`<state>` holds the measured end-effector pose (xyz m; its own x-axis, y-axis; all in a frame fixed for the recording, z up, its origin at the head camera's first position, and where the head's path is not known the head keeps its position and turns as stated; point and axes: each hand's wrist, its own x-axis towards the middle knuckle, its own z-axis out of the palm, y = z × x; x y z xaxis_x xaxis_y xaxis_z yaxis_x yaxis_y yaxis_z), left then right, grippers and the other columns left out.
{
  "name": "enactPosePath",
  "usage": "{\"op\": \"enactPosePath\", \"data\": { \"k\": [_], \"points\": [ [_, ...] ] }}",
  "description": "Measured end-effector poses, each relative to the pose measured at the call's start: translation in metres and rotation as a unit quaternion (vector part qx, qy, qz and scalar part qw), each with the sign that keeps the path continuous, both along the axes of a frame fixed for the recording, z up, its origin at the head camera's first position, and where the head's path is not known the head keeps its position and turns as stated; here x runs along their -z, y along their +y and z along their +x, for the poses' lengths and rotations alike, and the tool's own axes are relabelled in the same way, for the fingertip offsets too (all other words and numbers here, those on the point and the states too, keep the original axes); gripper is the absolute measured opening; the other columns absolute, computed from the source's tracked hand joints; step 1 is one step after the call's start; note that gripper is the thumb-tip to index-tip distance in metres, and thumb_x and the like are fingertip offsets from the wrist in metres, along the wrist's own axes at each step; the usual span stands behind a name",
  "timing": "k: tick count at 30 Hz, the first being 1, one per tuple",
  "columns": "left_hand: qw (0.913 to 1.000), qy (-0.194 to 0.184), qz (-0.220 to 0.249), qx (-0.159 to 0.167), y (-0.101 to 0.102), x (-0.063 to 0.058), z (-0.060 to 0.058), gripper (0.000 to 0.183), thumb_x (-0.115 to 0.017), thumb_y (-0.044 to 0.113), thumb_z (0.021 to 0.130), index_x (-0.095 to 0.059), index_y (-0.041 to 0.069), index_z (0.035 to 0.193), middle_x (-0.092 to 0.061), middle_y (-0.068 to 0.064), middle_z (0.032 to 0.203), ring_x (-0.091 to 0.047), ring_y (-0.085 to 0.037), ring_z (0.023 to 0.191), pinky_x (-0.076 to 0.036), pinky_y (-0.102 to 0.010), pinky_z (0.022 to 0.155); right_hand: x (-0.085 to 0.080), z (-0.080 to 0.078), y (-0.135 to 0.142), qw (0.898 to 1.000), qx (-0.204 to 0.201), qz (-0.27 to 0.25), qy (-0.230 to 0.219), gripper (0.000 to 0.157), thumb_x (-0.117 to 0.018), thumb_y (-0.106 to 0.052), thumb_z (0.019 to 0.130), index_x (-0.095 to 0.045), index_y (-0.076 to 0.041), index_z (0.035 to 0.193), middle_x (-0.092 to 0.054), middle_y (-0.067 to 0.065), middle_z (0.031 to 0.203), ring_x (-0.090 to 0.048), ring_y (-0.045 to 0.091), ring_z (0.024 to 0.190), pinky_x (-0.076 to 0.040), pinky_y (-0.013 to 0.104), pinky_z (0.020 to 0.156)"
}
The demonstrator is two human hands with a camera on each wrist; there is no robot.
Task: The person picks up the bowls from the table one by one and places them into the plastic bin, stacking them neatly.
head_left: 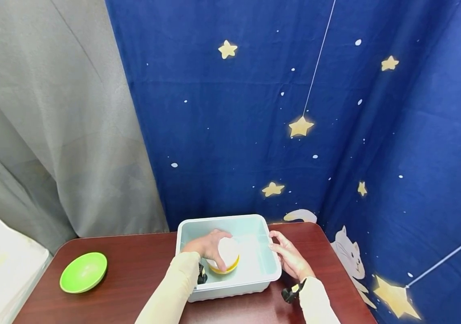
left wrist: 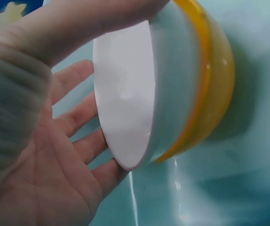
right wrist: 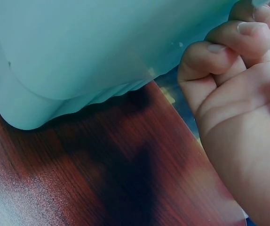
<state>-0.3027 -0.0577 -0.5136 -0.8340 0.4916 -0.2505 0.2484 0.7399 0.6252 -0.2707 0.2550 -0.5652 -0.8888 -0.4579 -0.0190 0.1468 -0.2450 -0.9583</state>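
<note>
My left hand reaches into a pale blue plastic bin and grips a white bowl, thumb on the near side and fingers on the far side. In the left wrist view, the white bowl sits nested in a yellow bowl, and the fingertips lie along the white rim. At the bin's right side, my right hand holds the rim. The right wrist view shows its curled fingers beside the bin's ribbed outer wall.
A green bowl stands at the left of the dark red wooden table. Behind the table hang a grey curtain and a blue star-patterned curtain. A white surface borders the table's left side.
</note>
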Motion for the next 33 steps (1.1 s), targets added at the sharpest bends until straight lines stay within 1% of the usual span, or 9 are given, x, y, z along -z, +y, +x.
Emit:
{"op": "enactPosePath", "data": {
  "k": [5, 9, 12, 16, 19, 24, 28, 33],
  "points": [
    [0.9997, 0.018, 0.006, 0.015, 0.004, 0.000, 0.002, 0.107, -0.101, 0.024, 0.051, -0.053, 0.019, 0.146, -0.048, -0.008, 0.148, -0.052, -0.024, 0.127, -0.047, -0.048, 0.106, 0.000, 0.001, 0.000, 1.000, 0.001, -0.001, -0.004, 0.023, -0.053, -0.011, 0.105, -0.046, -0.024, 0.122, -0.067, -0.003, 0.108, -0.073, 0.012, 0.089, -0.061, 0.032, 0.074],
    [0.9996, 0.023, 0.005, 0.016, 0.006, 0.003, 0.002, 0.105, -0.101, 0.022, 0.052, -0.053, 0.017, 0.146, -0.049, -0.009, 0.147, -0.051, -0.024, 0.128, -0.047, -0.047, 0.107, -0.001, 0.002, -0.001, 1.000, -0.006, -0.004, -0.006, 0.025, -0.052, -0.011, 0.105, -0.043, -0.019, 0.127, -0.066, -0.001, 0.109, -0.073, 0.012, 0.090, -0.061, 0.033, 0.074],
    [0.9997, 0.020, 0.006, 0.012, 0.007, 0.004, 0.002, 0.103, -0.100, 0.020, 0.052, -0.054, 0.017, 0.145, -0.050, -0.009, 0.145, -0.051, -0.024, 0.126, -0.048, -0.047, 0.105, -0.002, 0.002, -0.002, 1.000, -0.005, 0.000, -0.009, 0.026, -0.053, -0.012, 0.105, -0.042, -0.019, 0.128, -0.066, -0.001, 0.109, -0.072, 0.013, 0.090, -0.061, 0.033, 0.075],
    [0.9999, 0.012, 0.011, 0.006, 0.007, 0.005, 0.001, 0.102, -0.099, 0.021, 0.052, -0.055, 0.018, 0.144, -0.050, -0.009, 0.145, -0.051, -0.025, 0.126, -0.049, -0.048, 0.103, -0.002, 0.002, -0.002, 1.000, -0.001, 0.002, -0.012, 0.025, -0.053, -0.012, 0.105, -0.044, -0.021, 0.126, -0.066, -0.002, 0.109, -0.072, 0.013, 0.090, -0.061, 0.033, 0.075],
    [0.9999, 0.008, 0.012, 0.002, 0.007, 0.005, 0.000, 0.100, -0.098, 0.024, 0.054, -0.055, 0.020, 0.145, -0.048, -0.010, 0.148, -0.050, -0.026, 0.129, -0.048, -0.050, 0.105, 0.000, 0.001, -0.001, 1.000, -0.003, 0.000, -0.010, 0.024, -0.052, -0.011, 0.105, -0.044, -0.021, 0.126, -0.066, -0.002, 0.108, -0.072, 0.013, 0.090, -0.061, 0.033, 0.075],
    [0.9994, 0.003, 0.035, -0.006, 0.006, 0.006, -0.003, 0.098, -0.096, 0.025, 0.058, -0.054, 0.019, 0.146, -0.046, -0.013, 0.151, -0.048, -0.029, 0.135, -0.044, -0.054, 0.110, 0.003, 0.001, -0.001, 1.000, -0.002, 0.002, -0.012, 0.025, -0.052, -0.011, 0.105, -0.045, -0.022, 0.126, -0.066, -0.002, 0.109, -0.072, 0.013, 0.090, -0.061, 0.032, 0.075],
    [0.9985, 0.004, 0.055, 0.005, 0.004, 0.004, -0.007, 0.093, -0.094, 0.026, 0.061, -0.055, 0.016, 0.145, -0.051, -0.014, 0.150, -0.050, -0.032, 0.138, -0.043, -0.054, 0.113, 0.003, 0.003, -0.001, 1.000, 0.002, 0.005, -0.013, 0.025, -0.052, -0.012, 0.106, -0.046, -0.025, 0.126, -0.066, -0.003, 0.110, -0.072, 0.012, 0.091, -0.061, 0.032, 0.075],
    [0.9958, 0.017, 0.088, 0.020, 0.001, -0.007, -0.013, 0.080, -0.090, 0.027, 0.070, -0.059, 0.010, 0.142, -0.060, -0.014, 0.144, -0.055, -0.035, 0.134, -0.045, -0.055, 0.112, 0.000, 0.003, 0.000, 1.000, -0.002, -0.006, -0.008, 0.027, -0.053, -0.014, 0.105, -0.047, -0.027, 0.128, -0.067, -0.005, 0.111, -0.072, 0.010, 0.091, -0.061, 0.031, 0.076]
  ]
}}
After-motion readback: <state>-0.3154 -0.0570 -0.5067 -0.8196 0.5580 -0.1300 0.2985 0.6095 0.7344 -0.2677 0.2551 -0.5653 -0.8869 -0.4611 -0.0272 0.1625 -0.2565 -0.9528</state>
